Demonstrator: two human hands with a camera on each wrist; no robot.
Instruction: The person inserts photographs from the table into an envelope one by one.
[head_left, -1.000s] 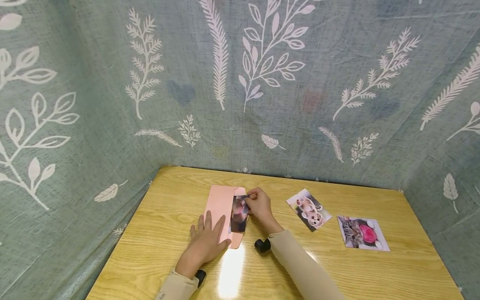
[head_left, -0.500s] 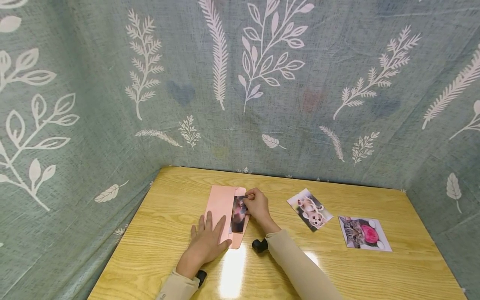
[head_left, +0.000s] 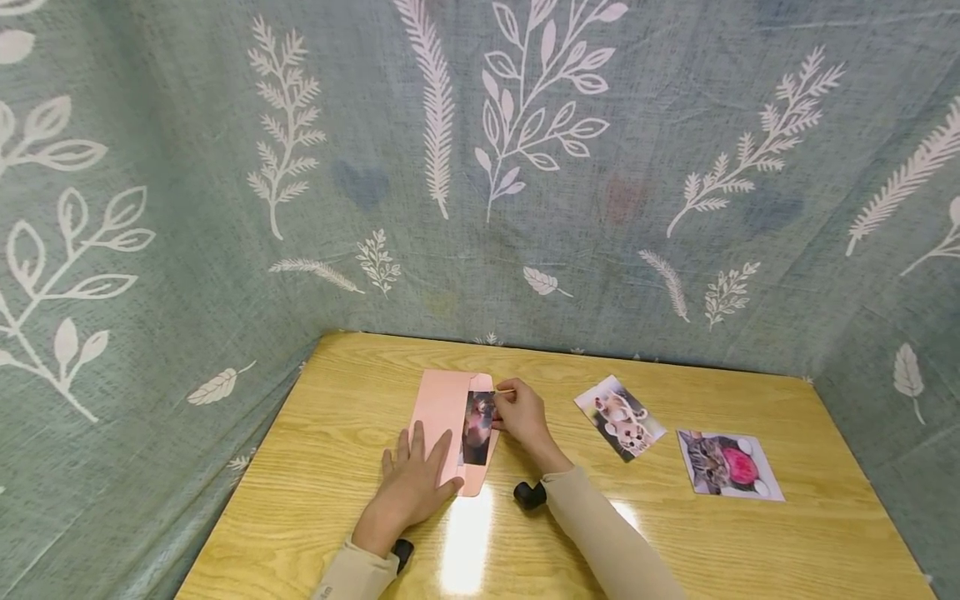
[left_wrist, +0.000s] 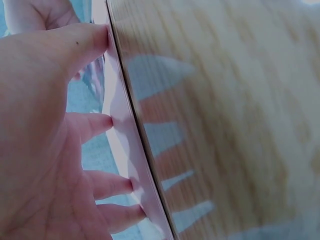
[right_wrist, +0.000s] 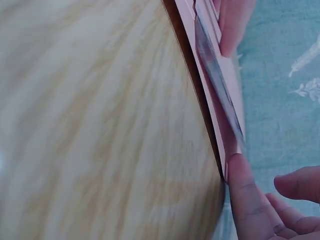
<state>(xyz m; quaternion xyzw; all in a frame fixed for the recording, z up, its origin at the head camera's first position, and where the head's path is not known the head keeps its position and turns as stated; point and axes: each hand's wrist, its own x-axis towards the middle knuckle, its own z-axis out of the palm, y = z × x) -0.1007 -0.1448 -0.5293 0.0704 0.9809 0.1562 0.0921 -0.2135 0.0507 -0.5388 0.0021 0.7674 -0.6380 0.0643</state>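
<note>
A pink envelope (head_left: 438, 408) lies on the table, its flap opened out to the right. A dark photo (head_left: 477, 429) lies over the flap, its left edge at the envelope's mouth. My left hand (head_left: 411, 485) rests on the envelope with fingers spread. In the left wrist view, its fingertips (left_wrist: 122, 185) press the pink paper. My right hand (head_left: 523, 418) is at the photo's right edge. In the right wrist view, one finger (right_wrist: 240, 177) touches the flap edge just below the photo (right_wrist: 217, 75), while another finger (right_wrist: 297, 182) stands apart from it.
A photo of a light-coloured animal (head_left: 620, 418) lies to the right of my right hand. Farther right is a photo of a tabby cat with something pink (head_left: 730, 465). A green leaf-patterned cloth (head_left: 450, 283) hangs behind the wooden table (head_left: 352, 367).
My right hand moves slightly left with the photo's edge, then back a little to the right. The left hand stays put on the envelope.
</note>
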